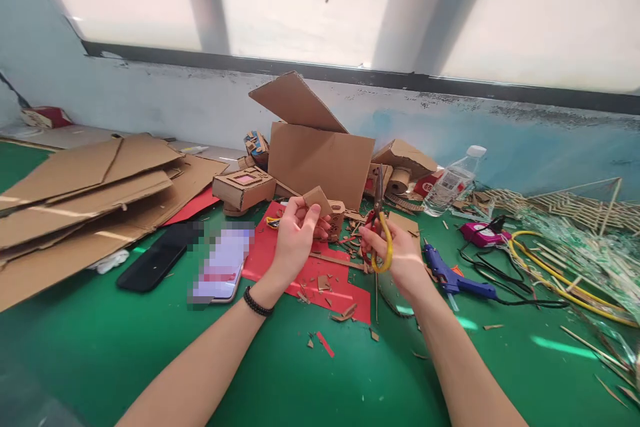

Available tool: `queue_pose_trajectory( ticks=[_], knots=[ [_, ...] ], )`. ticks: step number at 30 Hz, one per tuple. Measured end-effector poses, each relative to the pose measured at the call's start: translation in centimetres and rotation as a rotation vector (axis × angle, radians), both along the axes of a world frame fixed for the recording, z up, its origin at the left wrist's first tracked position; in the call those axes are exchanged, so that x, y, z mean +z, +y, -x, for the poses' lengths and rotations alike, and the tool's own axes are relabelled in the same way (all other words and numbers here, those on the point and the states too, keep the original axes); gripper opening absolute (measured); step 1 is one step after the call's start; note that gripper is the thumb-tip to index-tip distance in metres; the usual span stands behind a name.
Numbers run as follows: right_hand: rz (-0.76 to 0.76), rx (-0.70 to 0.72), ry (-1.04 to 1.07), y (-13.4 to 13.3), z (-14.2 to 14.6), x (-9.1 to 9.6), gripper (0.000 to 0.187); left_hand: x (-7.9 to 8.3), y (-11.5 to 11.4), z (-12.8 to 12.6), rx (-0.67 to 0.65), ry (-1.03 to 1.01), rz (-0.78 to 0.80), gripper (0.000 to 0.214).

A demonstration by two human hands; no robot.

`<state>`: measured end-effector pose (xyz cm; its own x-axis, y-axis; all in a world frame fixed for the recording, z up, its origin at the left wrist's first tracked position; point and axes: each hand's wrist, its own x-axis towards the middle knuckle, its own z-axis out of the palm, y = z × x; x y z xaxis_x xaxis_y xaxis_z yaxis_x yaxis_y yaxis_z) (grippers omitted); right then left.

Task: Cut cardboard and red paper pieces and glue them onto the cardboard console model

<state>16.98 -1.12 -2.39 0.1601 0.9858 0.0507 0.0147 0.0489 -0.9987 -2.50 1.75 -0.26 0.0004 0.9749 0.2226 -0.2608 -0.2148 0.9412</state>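
Note:
My left hand (pixel 295 235) pinches a small brown cardboard piece (pixel 317 199), raised above the red paper sheet (pixel 320 277) on the green table (pixel 150 347). A black bead bracelet sits on that wrist. My right hand (pixel 400 255) grips yellow-handled scissors (pixel 381 223), blades pointing up and closed, just right of the cardboard piece. Cardboard scraps litter the red sheet below both hands.
Flat cardboard sheets (pixel 85 200) pile at left. Two phones (pixel 190 257) lie near my left forearm. An open cardboard box (pixel 315 147) and small cardboard models stand behind. A blue glue gun (pixel 455 277), water bottle (pixel 453 181), pink device, yellow cable and stick mesh lie at right.

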Motion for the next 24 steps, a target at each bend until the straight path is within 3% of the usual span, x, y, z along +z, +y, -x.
queue_pose_trajectory(
  ticks=[7, 13, 24],
  knots=[
    [-0.087, 0.009, -0.169, -0.2, 1.5, -0.6, 0.048, -0.1, 0.4, 0.5, 0.039, -0.008, -0.018, 0.036],
    [0.061, 0.252, -0.279, -1.0, 1.8, -0.3, 0.046, -0.4, 1.4, 0.9, 0.077, -0.084, -0.041, 0.038],
    [0.075, 0.315, -0.362, -1.7, 2.4, 0.6, 0.036, -0.2, 0.5, 0.2, -0.024, -0.01, 0.01, 0.033]
  ],
)
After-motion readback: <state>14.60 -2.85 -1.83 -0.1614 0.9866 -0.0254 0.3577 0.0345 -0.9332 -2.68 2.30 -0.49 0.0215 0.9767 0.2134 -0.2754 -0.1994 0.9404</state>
